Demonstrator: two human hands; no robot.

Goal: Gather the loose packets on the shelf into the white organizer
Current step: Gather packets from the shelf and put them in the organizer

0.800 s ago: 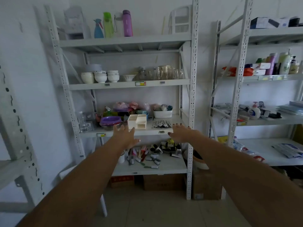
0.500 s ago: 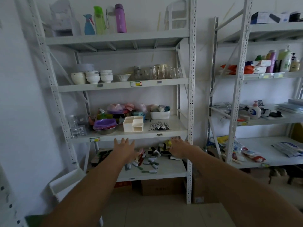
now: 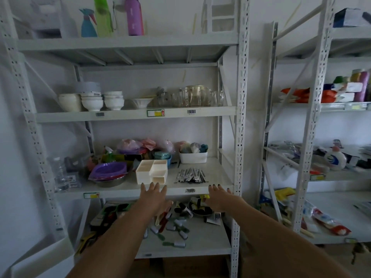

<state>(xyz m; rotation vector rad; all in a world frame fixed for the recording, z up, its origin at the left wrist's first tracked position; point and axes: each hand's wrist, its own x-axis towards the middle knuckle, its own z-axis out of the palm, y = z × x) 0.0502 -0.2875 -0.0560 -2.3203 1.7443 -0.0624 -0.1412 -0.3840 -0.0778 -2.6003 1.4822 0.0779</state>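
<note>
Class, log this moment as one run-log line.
phase: reaching | left hand: open, below white organizer | right hand: open, near packets | packets: loose on shelf

Both hands empty, spread: left hand (image 3: 153,195) below organizer (image 3: 152,171), packets (image 3: 190,175) beside.

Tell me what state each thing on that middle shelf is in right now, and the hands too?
White organizer: upright, compartments look empty.
Packets: loose, fanned out flat on the shelf, right of the organizer.
Left hand: open, empty, fingers spread just before the organizer.
Right hand: open, empty, at the shelf edge below the packets.
Purple plates: stacked in a metal bowl.
White bin: full of bundled items.
</note>
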